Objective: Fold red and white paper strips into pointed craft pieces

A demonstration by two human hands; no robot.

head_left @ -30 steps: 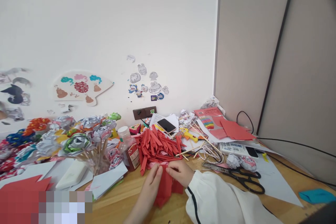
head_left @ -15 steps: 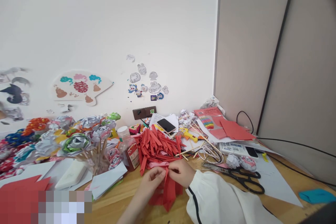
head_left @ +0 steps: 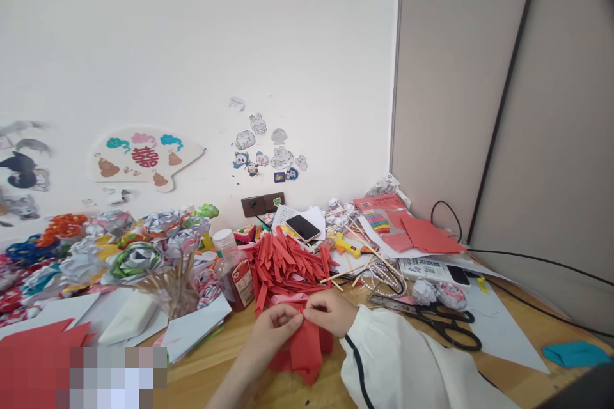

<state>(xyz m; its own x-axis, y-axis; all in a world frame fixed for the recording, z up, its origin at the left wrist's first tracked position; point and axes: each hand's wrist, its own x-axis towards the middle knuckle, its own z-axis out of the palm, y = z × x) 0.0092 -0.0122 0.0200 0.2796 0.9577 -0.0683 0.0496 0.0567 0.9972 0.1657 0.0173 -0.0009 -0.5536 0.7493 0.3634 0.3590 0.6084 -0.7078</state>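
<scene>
A folded piece of red paper (head_left: 307,348) hangs between my hands over the front of the wooden table. My left hand (head_left: 277,327) pinches its top edge from the left. From the right, my right hand (head_left: 330,312) pinches the same edge, the fingertips of both hands nearly touching. More flat red paper (head_left: 281,363) lies on the table beneath. Just beyond my hands is a heap of folded red paper strips (head_left: 285,262). My fingers hide the upper part of the held paper.
Left of the heap stand a glue bottle (head_left: 240,278) and a bunch of paper flowers (head_left: 139,262). On the right lie black-handled scissors (head_left: 451,326), a bead string (head_left: 384,278) and a yellow glue gun (head_left: 346,245). A phone (head_left: 303,228) rests behind the heap.
Both hands have drawn closer together at the top of the red paper. The hanging part now looks wider and flatter, and my left hand has turned slightly.
</scene>
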